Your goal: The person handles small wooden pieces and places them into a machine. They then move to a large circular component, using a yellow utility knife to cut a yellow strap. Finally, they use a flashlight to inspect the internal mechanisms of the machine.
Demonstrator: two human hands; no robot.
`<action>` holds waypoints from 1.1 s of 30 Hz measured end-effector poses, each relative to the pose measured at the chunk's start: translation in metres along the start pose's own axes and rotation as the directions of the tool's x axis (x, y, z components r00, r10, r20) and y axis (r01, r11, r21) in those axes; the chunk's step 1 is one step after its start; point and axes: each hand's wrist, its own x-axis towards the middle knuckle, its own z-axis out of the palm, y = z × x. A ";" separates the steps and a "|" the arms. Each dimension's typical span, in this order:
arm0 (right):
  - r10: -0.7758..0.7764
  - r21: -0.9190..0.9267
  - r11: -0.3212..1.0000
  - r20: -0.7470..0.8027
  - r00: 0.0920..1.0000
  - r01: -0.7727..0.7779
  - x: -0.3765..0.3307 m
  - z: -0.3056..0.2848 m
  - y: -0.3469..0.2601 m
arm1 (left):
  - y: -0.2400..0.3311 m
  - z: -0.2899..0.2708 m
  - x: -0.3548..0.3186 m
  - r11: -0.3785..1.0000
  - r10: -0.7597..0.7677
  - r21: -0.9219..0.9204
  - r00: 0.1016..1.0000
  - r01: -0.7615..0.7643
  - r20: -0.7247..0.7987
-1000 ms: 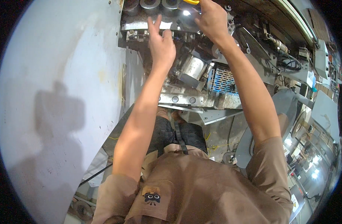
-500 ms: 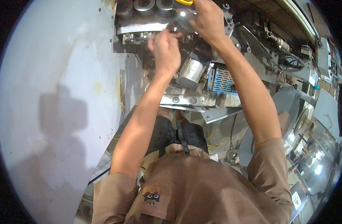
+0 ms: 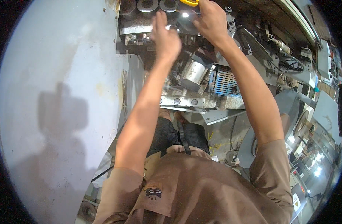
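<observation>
My left hand (image 3: 166, 41) is over the machine at the top, near a row of round metal rollers (image 3: 147, 5). Its fingers point up and away, partly blurred, and I see nothing in them. To its right, my right hand (image 3: 213, 23) is closed around a yellow object (image 3: 189, 2), cut off by the upper edge, so its kind does not show. A bright white spot of light shines just below that object, beside my right thumb. Under my hands runs a metal bar (image 3: 141, 29) with small metal fittings below it.
A large pale panel (image 3: 59, 56) fills the left side. Nearer me are a silver cylinder (image 3: 194, 71), a blue slotted plate (image 3: 225, 82) and a metal rail with round holes (image 3: 186, 101). Brackets and a cable (image 3: 292, 65) lie to the right.
My left hand has moved up and away from beside my right hand, toward the rollers, and its fingers have straightened. My right hand has shifted slightly right, keeping the yellow object.
</observation>
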 end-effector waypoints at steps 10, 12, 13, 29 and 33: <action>-0.009 -0.014 1.000 0.012 1.000 0.009 0.002 0.003 0.000 | -0.007 0.004 0.004 0.982 0.061 0.185 0.997 -0.050 -0.055; -0.004 -0.029 1.000 -0.012 1.000 0.003 -0.002 0.001 0.005 | 0.000 -0.010 -0.002 0.980 -0.106 -0.151 0.985 0.126 0.134; 0.018 -0.012 1.000 -0.019 1.000 -0.018 -0.001 0.000 0.008 | 0.005 -0.020 -0.009 0.992 -0.095 -0.062 0.982 0.106 0.165; 0.262 0.576 0.642 0.455 0.851 -0.506 -0.022 -0.081 -0.038 | 0.049 -0.073 -0.073 0.976 -0.197 -0.031 0.930 0.217 0.311; 0.384 0.552 0.637 0.379 0.842 -0.538 -0.016 -0.071 -0.021 | 0.034 -0.092 -0.084 0.961 -0.277 0.054 0.925 0.272 0.260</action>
